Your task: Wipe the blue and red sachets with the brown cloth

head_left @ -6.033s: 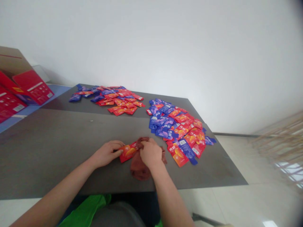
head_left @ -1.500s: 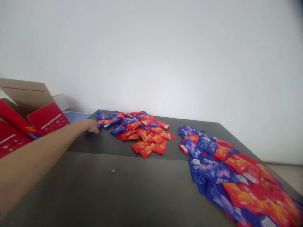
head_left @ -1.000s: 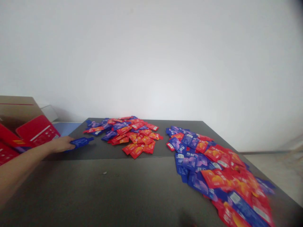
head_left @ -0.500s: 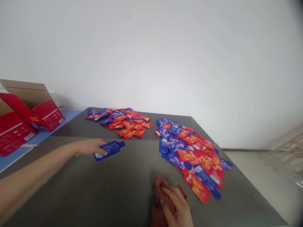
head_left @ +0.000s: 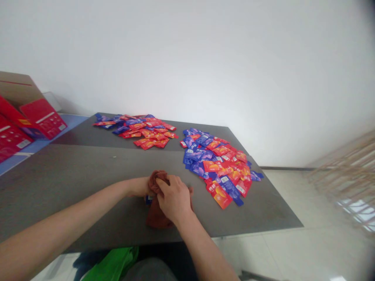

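Two bare hands are shown together at one brown cloth, which lies bunched near the front edge of a dark grey table. The cloth is gripped by the right hand, whose fingers and thumb are curled into its folds. The left hand is largely covered by the cloth; whether its fingers are open or closed cannot be told. One blue packet is seen only as a small edge below the left wrist, beside the cloth; the remainder is hidden.

Two piles of red and blue pouches are displayed: one far pile toward the back left, and one right pile just beyond the right hand. Because the pouches overlap, neither pile can be counted exactly. At the near end of the far pile, three red pouches are grouped; at that of the right pile, one red pouch and one blue pouch are set side by side. One pale scrap and one open red carton are also seen.
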{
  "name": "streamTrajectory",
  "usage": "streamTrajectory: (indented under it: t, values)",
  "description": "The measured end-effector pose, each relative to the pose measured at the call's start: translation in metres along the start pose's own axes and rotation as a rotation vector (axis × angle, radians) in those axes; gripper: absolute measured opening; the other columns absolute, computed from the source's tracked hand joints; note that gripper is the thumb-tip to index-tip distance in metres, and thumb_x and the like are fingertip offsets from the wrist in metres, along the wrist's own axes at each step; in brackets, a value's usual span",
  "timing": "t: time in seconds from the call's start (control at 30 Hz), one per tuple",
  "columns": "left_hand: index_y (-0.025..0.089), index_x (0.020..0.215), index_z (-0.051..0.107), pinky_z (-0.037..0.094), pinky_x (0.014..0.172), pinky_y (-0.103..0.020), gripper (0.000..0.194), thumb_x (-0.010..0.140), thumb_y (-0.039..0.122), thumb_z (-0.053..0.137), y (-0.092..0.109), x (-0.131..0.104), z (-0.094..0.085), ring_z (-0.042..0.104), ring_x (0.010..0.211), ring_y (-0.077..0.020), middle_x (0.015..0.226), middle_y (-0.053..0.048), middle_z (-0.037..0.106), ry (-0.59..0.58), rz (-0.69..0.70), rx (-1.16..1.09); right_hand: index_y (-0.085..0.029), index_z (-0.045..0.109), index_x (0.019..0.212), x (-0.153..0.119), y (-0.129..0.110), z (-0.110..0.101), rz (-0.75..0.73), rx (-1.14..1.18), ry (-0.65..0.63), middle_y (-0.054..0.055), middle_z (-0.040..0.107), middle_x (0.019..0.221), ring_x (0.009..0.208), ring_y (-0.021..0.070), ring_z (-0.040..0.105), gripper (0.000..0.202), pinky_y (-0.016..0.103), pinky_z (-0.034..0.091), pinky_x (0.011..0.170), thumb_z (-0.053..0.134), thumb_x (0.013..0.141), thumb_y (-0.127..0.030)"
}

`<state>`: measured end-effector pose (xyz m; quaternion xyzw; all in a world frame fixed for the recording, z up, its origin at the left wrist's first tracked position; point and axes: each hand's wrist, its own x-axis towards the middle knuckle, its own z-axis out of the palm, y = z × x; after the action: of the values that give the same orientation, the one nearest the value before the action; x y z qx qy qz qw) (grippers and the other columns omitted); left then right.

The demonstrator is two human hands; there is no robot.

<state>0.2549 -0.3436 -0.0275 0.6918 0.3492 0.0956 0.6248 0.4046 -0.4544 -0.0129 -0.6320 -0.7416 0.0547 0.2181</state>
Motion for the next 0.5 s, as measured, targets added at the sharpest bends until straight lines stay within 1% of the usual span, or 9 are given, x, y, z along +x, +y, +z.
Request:
streamTrajectory:
  t: [0.1, 0.17, 0.23, 0.33, 0.43, 0.5]
  values:
    - [0.019, 0.096, 0.072, 0.054, 0.063, -0.028, 0.032, 0.065, 0.026, 0.071, -0.006, -0.006, 0.002, 0.065, 0.072, -0.0197, 0.08, -0.002, 0.071, -0.079, -0.154, -0.003, -0.033, 0.064, 0.125, 0.013, 0.013, 0.012, 0.137, -0.051, -0.121, 0.005, 0.06, 0.113, 0.101, 0.0213, 0.056, 0.031, 0.031, 0.046, 0.082, 0.052, 0.096, -0.034]
    - [0.019, 0.105, 0.07, 0.053, 0.059, -0.026, 0.038, 0.069, 0.033, 0.07, -0.009, -0.012, -0.002, 0.065, 0.07, -0.0179, 0.083, -0.002, 0.07, -0.102, -0.233, -0.042, -0.034, 0.064, 0.123, 0.016, 0.02, 0.02, 0.191, -0.07, -0.15, 0.005, 0.06, 0.112, 0.101, 0.0216, 0.057, 0.03, 0.031, 0.046, 0.081, 0.052, 0.096, -0.034]
    - [0.019, 0.108, 0.069, 0.053, 0.061, -0.025, 0.042, 0.069, 0.035, 0.072, -0.011, -0.019, -0.005, 0.066, 0.074, -0.0179, 0.089, -0.003, 0.071, -0.101, -0.235, -0.096, -0.033, 0.065, 0.122, 0.015, 0.024, 0.025, 0.214, -0.082, -0.158, 0.005, 0.059, 0.112, 0.103, 0.0221, 0.057, 0.03, 0.031, 0.046, 0.081, 0.054, 0.095, -0.034]
    - [0.019, 0.101, 0.069, 0.054, 0.062, -0.024, 0.037, 0.069, 0.035, 0.075, -0.014, -0.027, -0.005, 0.067, 0.08, -0.0193, 0.089, -0.003, 0.071, -0.066, -0.205, -0.129, -0.032, 0.063, 0.124, 0.012, 0.025, 0.024, 0.258, -0.07, -0.155, 0.006, 0.058, 0.114, 0.105, 0.0219, 0.057, 0.03, 0.032, 0.045, 0.083, 0.051, 0.097, -0.035]
    - [0.018, 0.098, 0.068, 0.054, 0.061, -0.025, 0.034, 0.069, 0.036, 0.075, -0.015, -0.03, -0.002, 0.067, 0.078, -0.0198, 0.085, -0.002, 0.07, -0.014, -0.187, -0.093, -0.032, 0.059, 0.13, 0.006, 0.018, 0.017, 0.302, -0.025, -0.091, 0.007, 0.057, 0.116, 0.103, 0.0212, 0.057, 0.033, 0.032, 0.046, 0.083, 0.047, 0.099, -0.037]
    - [0.018, 0.101, 0.068, 0.055, 0.06, -0.025, 0.038, 0.07, 0.037, 0.075, -0.014, -0.029, 0.001, 0.067, 0.078, -0.0209, 0.088, -0.003, 0.071, 0.002, -0.177, -0.066, -0.032, 0.055, 0.135, 0.0, 0.007, 0.012, 0.277, -0.009, -0.026, 0.007, 0.056, 0.118, 0.103, 0.0215, 0.056, 0.038, 0.033, 0.047, 0.084, 0.049, 0.098, -0.036]
